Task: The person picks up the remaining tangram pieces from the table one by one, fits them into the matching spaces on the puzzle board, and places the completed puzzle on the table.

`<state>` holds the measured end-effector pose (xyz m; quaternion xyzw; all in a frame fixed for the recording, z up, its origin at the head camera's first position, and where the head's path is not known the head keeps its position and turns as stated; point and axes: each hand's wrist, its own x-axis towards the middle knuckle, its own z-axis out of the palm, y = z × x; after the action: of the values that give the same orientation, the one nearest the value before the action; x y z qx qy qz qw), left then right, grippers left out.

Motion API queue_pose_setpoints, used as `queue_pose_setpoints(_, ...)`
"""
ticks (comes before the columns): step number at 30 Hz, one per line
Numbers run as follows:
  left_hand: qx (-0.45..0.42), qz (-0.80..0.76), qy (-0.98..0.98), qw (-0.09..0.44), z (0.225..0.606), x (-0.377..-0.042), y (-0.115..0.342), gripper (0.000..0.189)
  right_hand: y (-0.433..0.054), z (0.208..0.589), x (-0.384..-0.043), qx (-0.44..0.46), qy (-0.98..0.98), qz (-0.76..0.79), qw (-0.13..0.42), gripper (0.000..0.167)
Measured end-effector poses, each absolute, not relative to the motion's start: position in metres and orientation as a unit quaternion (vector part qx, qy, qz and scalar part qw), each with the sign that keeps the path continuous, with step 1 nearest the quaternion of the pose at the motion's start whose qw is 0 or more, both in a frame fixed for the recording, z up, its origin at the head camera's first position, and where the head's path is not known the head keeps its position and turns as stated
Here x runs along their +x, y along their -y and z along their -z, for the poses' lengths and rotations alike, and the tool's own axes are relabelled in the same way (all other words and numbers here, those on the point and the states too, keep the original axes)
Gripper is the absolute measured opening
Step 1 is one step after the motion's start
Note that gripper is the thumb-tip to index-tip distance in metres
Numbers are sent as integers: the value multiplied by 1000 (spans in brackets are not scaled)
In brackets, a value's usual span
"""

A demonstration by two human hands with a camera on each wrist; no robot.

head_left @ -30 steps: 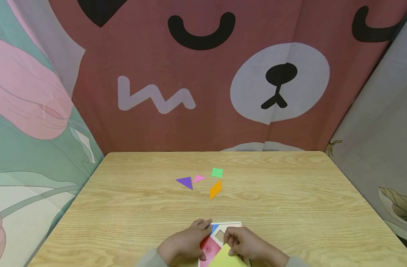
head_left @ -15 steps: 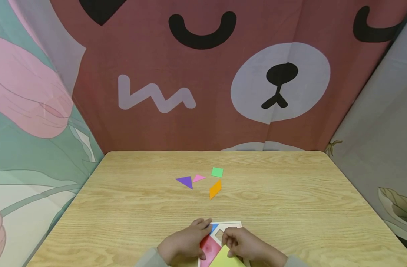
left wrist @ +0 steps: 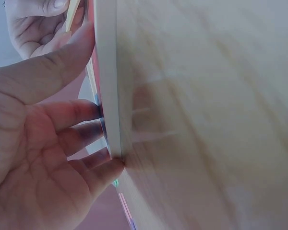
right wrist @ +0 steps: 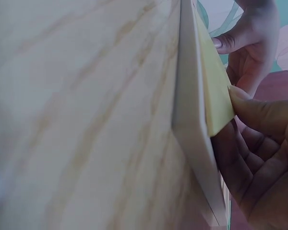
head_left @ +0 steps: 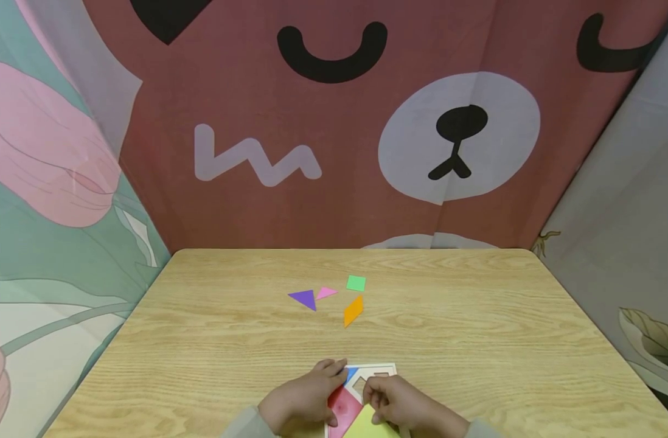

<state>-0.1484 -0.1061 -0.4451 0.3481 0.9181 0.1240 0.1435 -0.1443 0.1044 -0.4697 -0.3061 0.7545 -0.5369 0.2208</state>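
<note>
A white tangram board lies at the table's front edge, cut off by the bottom of the head view. My left hand rests on its left side, thumb on the red piece and fingers over the far left corner by a blue piece. With thumb and fingers, my right hand pinches the corner of a yellow piece. In the right wrist view the yellow piece stands slightly tilted above the board, its corner raised. Square and slot-like openings show in the board's far right part.
Beyond the board on the wooden table lie a purple triangle, a pink triangle, a green four-sided piece and an orange parallelogram. A printed bear curtain hangs behind the table.
My right hand has shifted slightly left and toward me, and the yellow piece has come down closer to the board. My left hand has stayed in place.
</note>
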Motion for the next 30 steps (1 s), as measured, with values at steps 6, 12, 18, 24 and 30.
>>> queue_pose_setpoints(6, 347, -125, -918, 145, 444, -147, 106, 75, -103, 471, -143, -300, -762, 532, 216, 24)
queue_pose_setpoints(12, 343, -128, -918, 150, 444, -147, 106, 74, -103, 473, -144, -302, -778, 511, 207, 25)
queue_pose_setpoints(18, 338, -132, -919, 155, 445, -149, 106, 75, -102, 468, -145, -298, -796, 484, 208, 25)
queue_pose_setpoints(24, 337, -134, -919, 153, 447, -149, 105, 77, -102, 463, -145, -310, -803, 468, 200, 25)
queue_pose_setpoints(30, 341, -131, -919, 149, 444, -149, 105, 76, -102, 462, -145, -320, -809, 456, 189, 25)
